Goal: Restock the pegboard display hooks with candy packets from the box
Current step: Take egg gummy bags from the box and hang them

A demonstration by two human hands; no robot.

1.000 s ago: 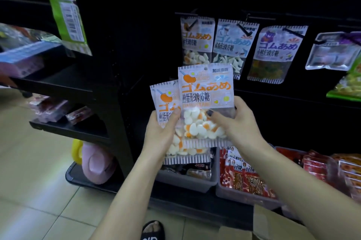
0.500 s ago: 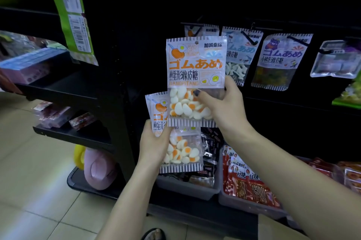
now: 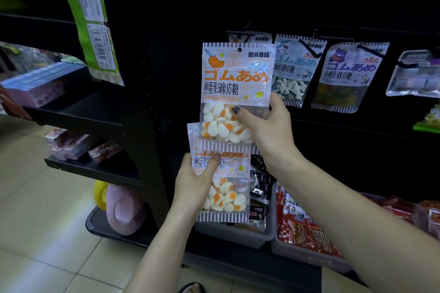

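Overhead, right hand lifts packet toward hooks.

There is only one camera, worn on the person's head. It looks forward and down, close to a black shop rack with hooks just past arm's reach. Both bare arms come up from the bottom edge. The wide view bends things at the sides. The pale tiled floor fills the lower left.
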